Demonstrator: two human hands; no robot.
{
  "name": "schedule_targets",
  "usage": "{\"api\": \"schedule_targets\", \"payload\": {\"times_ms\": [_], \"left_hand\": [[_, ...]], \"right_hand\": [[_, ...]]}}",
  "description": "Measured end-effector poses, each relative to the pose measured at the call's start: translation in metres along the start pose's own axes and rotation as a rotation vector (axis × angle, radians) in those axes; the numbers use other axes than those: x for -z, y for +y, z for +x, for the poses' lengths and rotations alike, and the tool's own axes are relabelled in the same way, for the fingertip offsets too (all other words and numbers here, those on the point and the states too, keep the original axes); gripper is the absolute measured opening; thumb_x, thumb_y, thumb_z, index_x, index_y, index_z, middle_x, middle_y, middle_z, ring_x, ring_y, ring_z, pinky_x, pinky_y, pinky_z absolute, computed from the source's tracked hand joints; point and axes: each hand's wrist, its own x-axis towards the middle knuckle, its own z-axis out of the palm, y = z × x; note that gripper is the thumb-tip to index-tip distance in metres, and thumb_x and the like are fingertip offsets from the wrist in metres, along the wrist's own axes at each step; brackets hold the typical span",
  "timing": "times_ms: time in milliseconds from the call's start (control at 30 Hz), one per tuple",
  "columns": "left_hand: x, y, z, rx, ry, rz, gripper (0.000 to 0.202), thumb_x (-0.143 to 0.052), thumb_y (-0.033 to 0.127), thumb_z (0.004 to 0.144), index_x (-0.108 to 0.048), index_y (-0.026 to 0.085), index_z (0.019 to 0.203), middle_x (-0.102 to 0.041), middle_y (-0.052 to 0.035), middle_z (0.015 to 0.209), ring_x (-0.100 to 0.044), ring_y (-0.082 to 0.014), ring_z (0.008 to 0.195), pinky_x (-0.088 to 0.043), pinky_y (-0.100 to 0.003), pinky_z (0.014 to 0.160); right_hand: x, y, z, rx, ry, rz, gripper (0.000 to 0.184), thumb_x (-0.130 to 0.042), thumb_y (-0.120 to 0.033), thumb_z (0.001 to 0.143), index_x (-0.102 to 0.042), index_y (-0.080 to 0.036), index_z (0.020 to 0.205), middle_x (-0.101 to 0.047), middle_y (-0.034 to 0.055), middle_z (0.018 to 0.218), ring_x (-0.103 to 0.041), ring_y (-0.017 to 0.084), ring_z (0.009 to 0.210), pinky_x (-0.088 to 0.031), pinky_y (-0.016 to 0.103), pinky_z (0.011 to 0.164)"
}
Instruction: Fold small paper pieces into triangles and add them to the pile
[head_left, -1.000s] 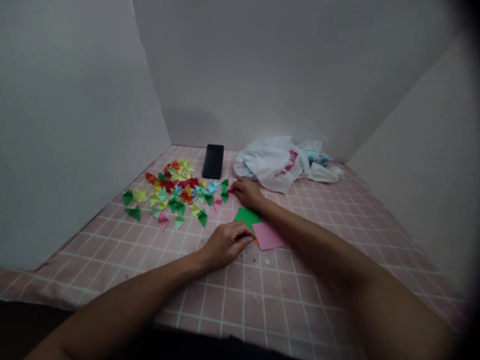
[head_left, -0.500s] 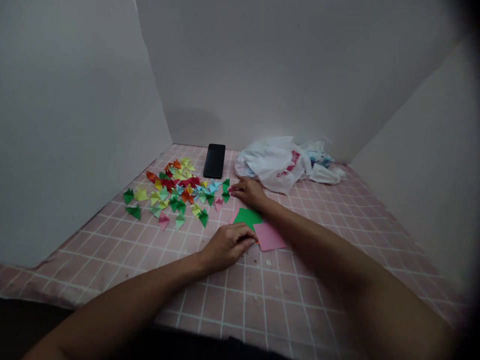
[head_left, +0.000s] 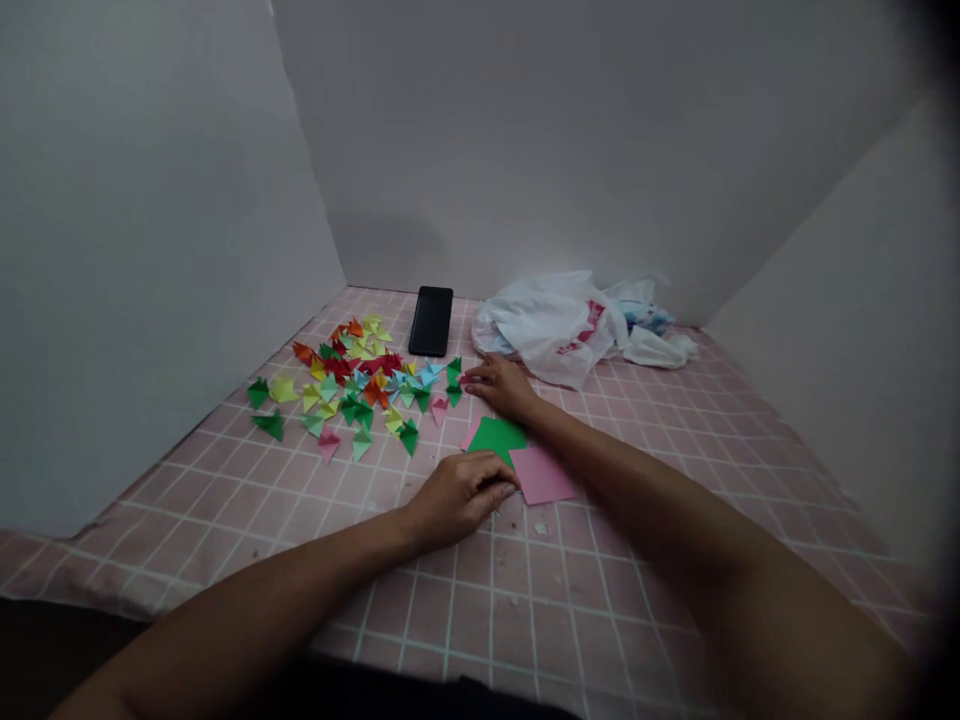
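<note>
My left hand point(head_left: 459, 495) lies on the pink tiled surface point(head_left: 600, 580), fingers curled, its fingertips on the near edge of a small stack of paper squares. A green square point(head_left: 495, 437) and a pink square point(head_left: 541, 475) show on that stack. My right hand point(head_left: 501, 384) reaches farther out, fingers together, pinching a small pink folded piece at the right edge of a scatter of folded paper triangles point(head_left: 352, 385) in green, yellow, red, orange, blue and pink.
A black phone point(head_left: 431, 320) lies face up behind the triangles near the back wall. A crumpled white plastic bag point(head_left: 570, 325) sits at the back right. Grey walls close in the surface on the left, back and right.
Both hands stay almost where they were. The view has shifted slightly, and my left fingers have crept a little to the right along the paper's edge.
</note>
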Motion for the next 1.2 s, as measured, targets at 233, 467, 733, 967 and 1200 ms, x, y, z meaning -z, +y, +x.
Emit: {"api": "schedule_targets", "payload": {"times_ms": [233, 467, 733, 967, 1200], "left_hand": [[0.001, 0.002, 0.001, 0.016, 0.008, -0.002, 0.015, -0.060, 0.017, 0.096, -0.074, 0.014, 0.096, -0.076, -0.0080, 0.090, -0.068, -0.0173, 0.081, -0.053, -0.029, 0.077], [0.000, 0.000, 0.000, -0.001, -0.001, 0.000, 0.014, -0.060, 0.017, 0.096, -0.074, 0.016, 0.097, -0.077, -0.0078, 0.092, -0.069, -0.0177, 0.085, -0.055, -0.031, 0.081], [0.001, -0.001, 0.001, -0.002, 0.009, -0.026, 0.013, -0.060, 0.016, 0.096, -0.073, 0.016, 0.095, -0.076, -0.0077, 0.091, -0.070, -0.0174, 0.084, -0.056, -0.031, 0.080], [0.002, -0.001, 0.001, -0.014, 0.003, -0.029, 0.014, -0.059, 0.015, 0.096, -0.073, 0.015, 0.096, -0.077, -0.0088, 0.092, -0.070, -0.0181, 0.085, -0.056, -0.031, 0.082], [0.001, -0.003, 0.001, 0.005, -0.010, -0.018, 0.014, -0.059, 0.016, 0.096, -0.073, 0.016, 0.096, -0.077, -0.0083, 0.093, -0.071, -0.0181, 0.086, -0.056, -0.031, 0.082]], "right_hand": [[0.003, 0.007, 0.004, 0.002, -0.030, 0.123, 0.029, -0.077, -0.025, 0.085, -0.082, -0.017, 0.112, -0.072, 0.0119, 0.105, -0.065, 0.025, 0.098, -0.047, 0.033, 0.087], [0.018, 0.012, 0.026, -0.065, -0.066, 0.257, 0.035, -0.051, -0.028, 0.097, -0.078, -0.013, 0.113, -0.077, 0.0060, 0.086, -0.067, 0.017, 0.072, -0.051, 0.025, 0.068], [0.000, 0.002, 0.058, -0.110, -0.117, 0.144, 0.018, -0.071, -0.016, 0.081, -0.079, -0.016, 0.097, -0.076, 0.0016, 0.078, -0.064, 0.014, 0.067, -0.043, 0.021, 0.062], [0.000, -0.012, 0.063, -0.010, -0.144, -0.051, 0.016, -0.067, -0.007, 0.079, -0.078, -0.017, 0.086, -0.077, 0.0072, 0.092, -0.065, 0.020, 0.083, -0.040, 0.026, 0.070], [0.001, -0.014, 0.060, 0.057, -0.154, -0.102, 0.019, -0.061, -0.007, 0.083, -0.077, -0.016, 0.088, -0.077, 0.0080, 0.092, -0.063, 0.020, 0.081, -0.039, 0.026, 0.072]]}}
